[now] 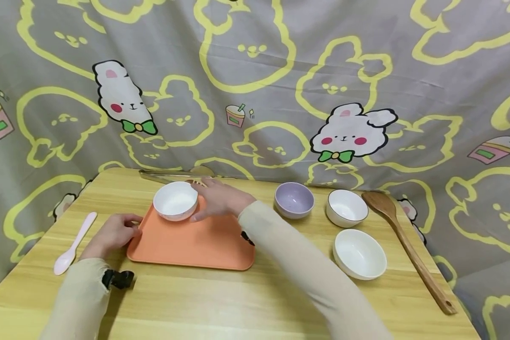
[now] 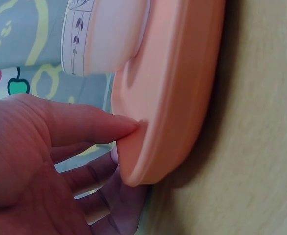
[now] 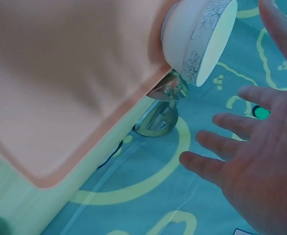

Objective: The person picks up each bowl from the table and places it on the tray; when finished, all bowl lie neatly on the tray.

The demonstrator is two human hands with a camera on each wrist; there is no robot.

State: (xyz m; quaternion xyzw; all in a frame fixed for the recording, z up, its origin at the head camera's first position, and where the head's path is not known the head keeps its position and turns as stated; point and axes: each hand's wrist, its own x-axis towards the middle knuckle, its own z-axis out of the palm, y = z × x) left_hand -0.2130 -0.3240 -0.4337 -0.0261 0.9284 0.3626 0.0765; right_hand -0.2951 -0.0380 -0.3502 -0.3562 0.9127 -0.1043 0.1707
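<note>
An orange tray [image 1: 191, 245] lies on the table. At its back left corner stands a white bowl [image 1: 175, 202] with a patterned outer band. My left hand [image 1: 118, 230] is at the tray's left edge; in the left wrist view its thumb [image 2: 94, 121] presses inside the rim while the other fingers reach beneath, pinching the tray. Over the tray, just right of the bowl, my right hand [image 1: 221, 197] has its fingers spread. The right wrist view shows that hand [image 3: 266, 152] holding nothing, with a gap between it and the bowl [image 3: 182, 39].
A purple bowl [image 1: 294, 200], a white bowl with a dark rim [image 1: 347, 208] and a larger white bowl [image 1: 360, 254] stand to the right. Beyond them lies a wooden spatula [image 1: 408, 245]. A pink spoon [image 1: 75, 243] is at far left. Metal tongs [image 1: 153, 176] lie behind the tray.
</note>
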